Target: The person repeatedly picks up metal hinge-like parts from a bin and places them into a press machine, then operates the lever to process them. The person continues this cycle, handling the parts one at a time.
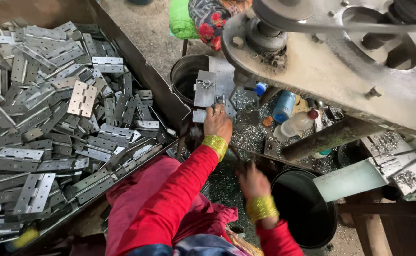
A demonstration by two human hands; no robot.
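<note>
My left hand (217, 122) rests its fingers, closed together, on the near end of the hinge plate (204, 90), whose long axis runs straight away from me; my right hand (253, 181) is blurred, grip unclear, well behind the plate

A grey metal hinge (204, 90) stands opened flat, upright on the drill table.
</note>
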